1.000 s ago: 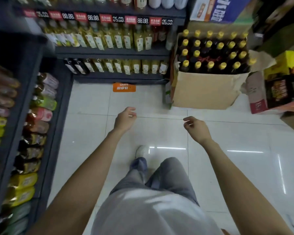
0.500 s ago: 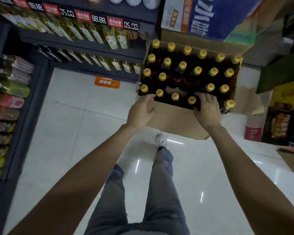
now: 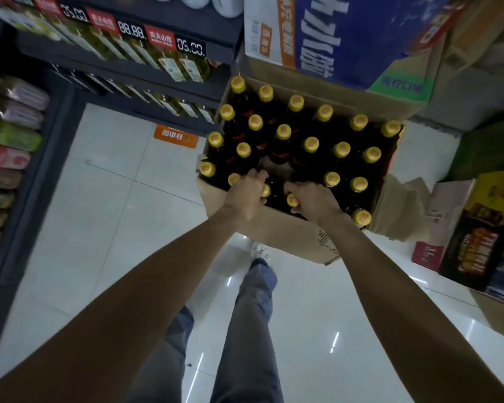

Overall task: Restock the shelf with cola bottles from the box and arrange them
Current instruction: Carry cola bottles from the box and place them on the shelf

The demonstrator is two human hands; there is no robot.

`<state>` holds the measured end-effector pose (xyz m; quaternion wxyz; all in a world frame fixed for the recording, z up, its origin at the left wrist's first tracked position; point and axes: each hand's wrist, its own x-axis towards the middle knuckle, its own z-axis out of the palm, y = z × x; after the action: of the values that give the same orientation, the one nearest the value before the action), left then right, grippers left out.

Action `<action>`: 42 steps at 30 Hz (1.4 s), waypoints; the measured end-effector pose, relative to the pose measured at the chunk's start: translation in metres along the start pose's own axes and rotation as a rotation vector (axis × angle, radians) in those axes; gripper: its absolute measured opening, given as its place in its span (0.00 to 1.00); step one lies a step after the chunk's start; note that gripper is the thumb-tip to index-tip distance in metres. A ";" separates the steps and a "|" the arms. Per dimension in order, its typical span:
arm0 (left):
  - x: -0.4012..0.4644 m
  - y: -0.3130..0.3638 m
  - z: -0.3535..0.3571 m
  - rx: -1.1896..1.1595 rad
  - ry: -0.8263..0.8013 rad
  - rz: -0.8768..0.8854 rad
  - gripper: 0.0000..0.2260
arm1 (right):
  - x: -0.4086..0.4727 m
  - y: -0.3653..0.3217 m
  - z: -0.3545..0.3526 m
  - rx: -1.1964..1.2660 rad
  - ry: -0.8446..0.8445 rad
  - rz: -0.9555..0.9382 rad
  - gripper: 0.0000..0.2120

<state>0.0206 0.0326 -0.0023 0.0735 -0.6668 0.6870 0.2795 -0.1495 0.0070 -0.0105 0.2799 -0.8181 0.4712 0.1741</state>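
An open cardboard box (image 3: 277, 228) stands on the floor ahead, packed with several dark cola bottles with yellow caps (image 3: 312, 144). My left hand (image 3: 246, 193) is closed around the neck of a bottle in the near row, whose cap (image 3: 265, 189) peeks out beside the fingers. My right hand (image 3: 313, 200) grips the neck of the neighbouring bottle, its yellow cap (image 3: 292, 200) showing at the thumb. A dark gap shows in the bottles just beyond my hands. Dark shelves (image 3: 146, 68) with bottles run along the back left.
A left-hand shelf (image 3: 12, 158) holds coloured packets. A large blue and white carton (image 3: 341, 39) sits behind the box, and more cartons (image 3: 483, 237) stand at the right. An orange sticker (image 3: 175, 136) lies on the white tiled floor. My legs (image 3: 245, 330) are below.
I have stepped closer to the box. Both hands went from resting on the near-row caps to closing around two bottle necks.
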 end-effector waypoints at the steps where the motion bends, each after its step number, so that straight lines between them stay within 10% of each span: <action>1: 0.002 0.000 0.000 0.013 -0.006 -0.011 0.20 | -0.001 0.000 -0.001 -0.021 0.024 0.002 0.19; 15: 0.009 -0.019 0.024 -0.173 0.128 0.084 0.19 | -0.013 0.007 0.012 0.129 0.381 0.055 0.17; 26: -0.015 -0.001 -0.024 -0.933 0.310 0.081 0.20 | -0.037 -0.002 -0.038 0.391 0.786 0.146 0.19; 33: -0.069 0.001 -0.084 -1.378 0.666 0.063 0.13 | -0.089 -0.047 -0.102 0.908 0.853 0.025 0.14; 42: -0.202 -0.075 -0.154 -1.433 0.993 0.017 0.17 | -0.110 -0.178 -0.172 0.971 0.642 -0.219 0.08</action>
<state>0.1547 0.1391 0.1999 -0.6738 -0.5919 0.3034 0.3219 -0.0454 0.0452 0.2366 0.4819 -0.6520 0.4709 -0.3477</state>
